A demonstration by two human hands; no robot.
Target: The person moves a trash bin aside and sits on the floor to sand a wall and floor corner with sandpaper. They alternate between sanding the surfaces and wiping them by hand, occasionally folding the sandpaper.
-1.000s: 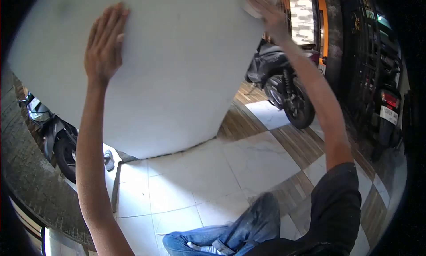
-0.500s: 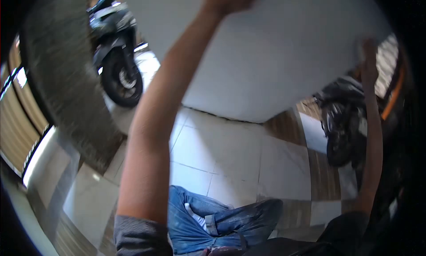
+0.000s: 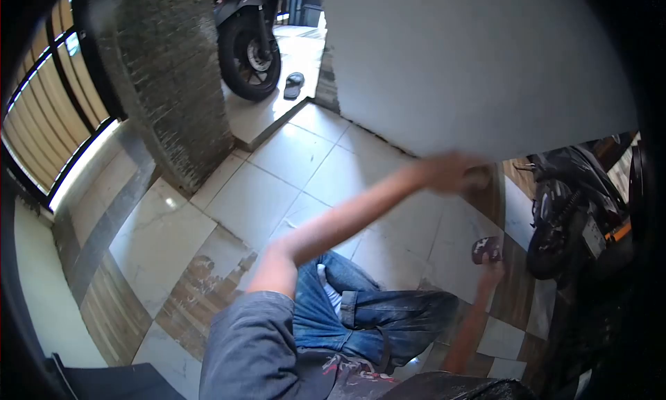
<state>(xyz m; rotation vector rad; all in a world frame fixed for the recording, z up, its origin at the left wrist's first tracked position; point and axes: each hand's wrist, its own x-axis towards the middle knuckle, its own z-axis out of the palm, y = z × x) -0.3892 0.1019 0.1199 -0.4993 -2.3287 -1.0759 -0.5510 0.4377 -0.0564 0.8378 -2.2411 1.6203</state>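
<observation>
My left hand (image 3: 454,172) reaches across the front, smeared by motion, and overlaps the lower edge of the smooth grey-white wall (image 3: 479,67) in this view. Its fingers do not show clearly. Lower on the right, my right hand (image 3: 491,269) is closed around a small dark maroon pad with white marks (image 3: 485,250). It is held over the tiled floor (image 3: 388,240), apart from the wall in this view. My legs in blue jeans (image 3: 388,313) are folded below me.
A motorcycle (image 3: 253,53) stands beyond a doorway step, with a sandal (image 3: 293,85) beside it. Another motorcycle (image 3: 562,213) is close on the right. A rough grey pillar (image 3: 166,81) and a barred gate (image 3: 59,88) are on the left.
Both hands have come down from high on the wall. My left arm now crosses toward the right, and the maroon pad in my right hand has come into view. The camera view has shifted.
</observation>
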